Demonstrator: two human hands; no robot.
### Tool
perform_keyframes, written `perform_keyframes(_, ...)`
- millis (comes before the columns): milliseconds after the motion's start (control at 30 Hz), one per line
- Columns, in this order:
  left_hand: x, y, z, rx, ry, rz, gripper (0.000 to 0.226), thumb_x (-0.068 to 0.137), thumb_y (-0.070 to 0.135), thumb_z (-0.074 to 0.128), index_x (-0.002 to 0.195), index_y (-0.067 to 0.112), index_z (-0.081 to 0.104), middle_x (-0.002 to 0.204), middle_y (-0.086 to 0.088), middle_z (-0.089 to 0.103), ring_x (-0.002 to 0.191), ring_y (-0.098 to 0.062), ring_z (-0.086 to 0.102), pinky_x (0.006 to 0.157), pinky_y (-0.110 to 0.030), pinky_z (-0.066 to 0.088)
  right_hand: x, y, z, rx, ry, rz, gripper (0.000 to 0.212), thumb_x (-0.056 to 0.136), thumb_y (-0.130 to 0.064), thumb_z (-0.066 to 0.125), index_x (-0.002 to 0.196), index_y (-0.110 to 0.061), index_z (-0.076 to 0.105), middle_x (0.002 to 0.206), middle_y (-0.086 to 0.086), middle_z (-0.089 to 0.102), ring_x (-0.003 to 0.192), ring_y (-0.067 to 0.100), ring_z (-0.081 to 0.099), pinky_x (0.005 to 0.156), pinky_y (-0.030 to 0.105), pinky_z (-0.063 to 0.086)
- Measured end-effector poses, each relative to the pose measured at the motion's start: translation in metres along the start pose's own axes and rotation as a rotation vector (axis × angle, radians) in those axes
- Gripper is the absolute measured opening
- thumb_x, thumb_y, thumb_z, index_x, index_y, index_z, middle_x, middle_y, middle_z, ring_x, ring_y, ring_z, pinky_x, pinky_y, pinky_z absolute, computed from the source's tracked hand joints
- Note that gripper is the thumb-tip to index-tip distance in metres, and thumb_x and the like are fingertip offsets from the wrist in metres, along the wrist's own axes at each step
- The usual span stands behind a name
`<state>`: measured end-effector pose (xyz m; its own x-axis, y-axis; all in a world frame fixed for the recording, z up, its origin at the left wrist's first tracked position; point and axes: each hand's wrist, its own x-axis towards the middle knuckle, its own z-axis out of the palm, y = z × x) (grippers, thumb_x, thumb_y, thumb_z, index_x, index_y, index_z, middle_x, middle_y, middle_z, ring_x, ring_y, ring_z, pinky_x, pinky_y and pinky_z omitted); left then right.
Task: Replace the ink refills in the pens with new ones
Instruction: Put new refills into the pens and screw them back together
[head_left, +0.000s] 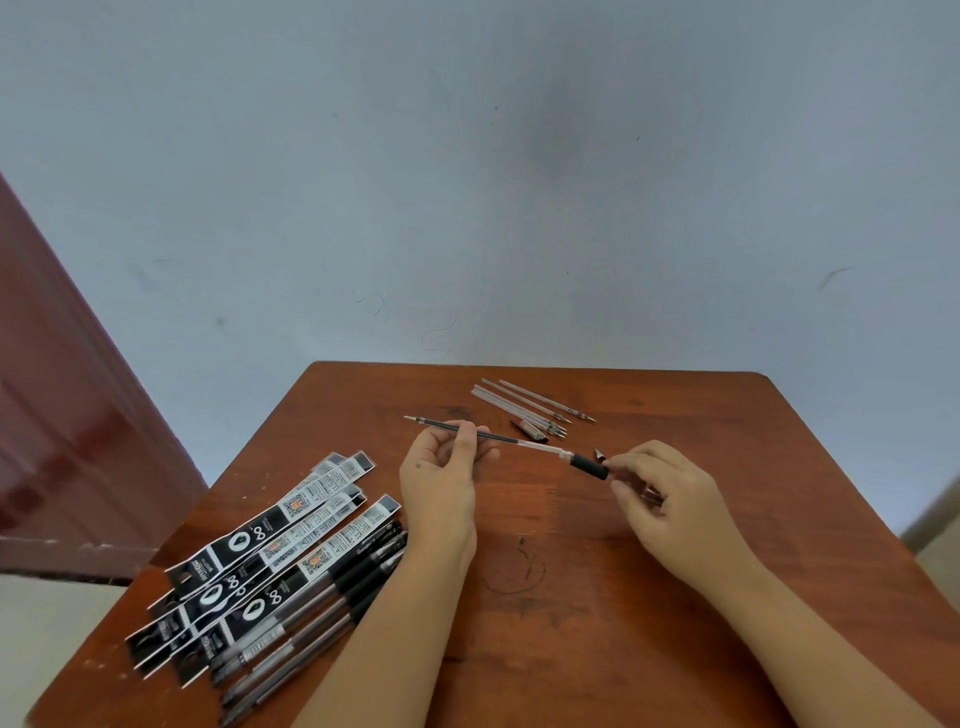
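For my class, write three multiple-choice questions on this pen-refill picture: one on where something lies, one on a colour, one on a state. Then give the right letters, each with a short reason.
1. Where does the stack of packaged refills lie?
A. at the table's near left
B. at the far right corner
C. under the right hand

2. What colour is the rubber grip on the pen part near the right hand?
A. red
B. black
C. yellow

3. What is the left hand doing?
A. lying flat on the table
B. pinching a dark refill
C. gripping a package

Key:
1 A: the packaged refills sit at the near left of the table, beside a row of pens.
2 B: the grip, by the right hand, is black.
3 B: the left hand pinches the dark refill above the table.
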<state>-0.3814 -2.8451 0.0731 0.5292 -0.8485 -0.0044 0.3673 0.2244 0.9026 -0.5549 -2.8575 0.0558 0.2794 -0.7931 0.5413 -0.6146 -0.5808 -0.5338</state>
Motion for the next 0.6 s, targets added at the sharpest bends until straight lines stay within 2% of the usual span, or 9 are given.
perform_keyframes(133,-0.001,0.000,0.000,0.020,-0.018,-0.011,0.017,0.088,0.002,0.050,0.075,0.008,0.058,0.055,0.003,0.064,0.049,-0.002,0.061,0.052,-0.011,0.051,0.000,0.001,-0.001,0.010,0.014,0.001,0.016,0.073,0.007,0.064,0.086,-0.002,0.068,0.078,-0.003,0.055,0.061,0.010,0.051,0.061,0.001,0.041)
perform_keyframes(300,-0.007,-0.004,0.004,0.110,-0.136,-0.040,0.016,0.087,0.001,0.051,0.078,0.011,0.058,0.069,-0.003,0.063,0.053,-0.002,0.062,0.055,-0.012,0.052,-0.001,0.000,0.004,0.042,-0.002,-0.015,0.017,0.072,-0.010,0.058,0.084,-0.006,0.069,0.077,-0.007,0.055,0.076,0.005,0.053,0.060,0.001,0.041)
perform_keyframes(467,-0.014,-0.009,0.005,0.264,-0.328,-0.090,0.019,0.086,0.001,0.055,0.074,0.015,0.062,0.060,0.005,0.067,0.061,-0.003,0.063,0.058,-0.014,0.052,0.001,-0.003,0.006,0.026,0.013,-0.021,0.012,0.067,-0.013,0.063,0.074,-0.007,0.070,0.074,-0.001,0.064,0.079,0.001,0.053,0.069,-0.004,0.039)
perform_keyframes(600,-0.018,-0.012,0.007,0.354,-0.440,-0.143,0.019,0.086,0.003,0.056,0.075,0.018,0.064,0.056,0.007,0.067,0.060,-0.002,0.063,0.058,-0.015,0.053,0.000,-0.003,0.006,0.034,-0.002,-0.041,0.013,0.067,-0.012,0.064,0.076,-0.008,0.071,0.074,-0.003,0.064,0.079,-0.001,0.053,0.072,-0.003,0.039)
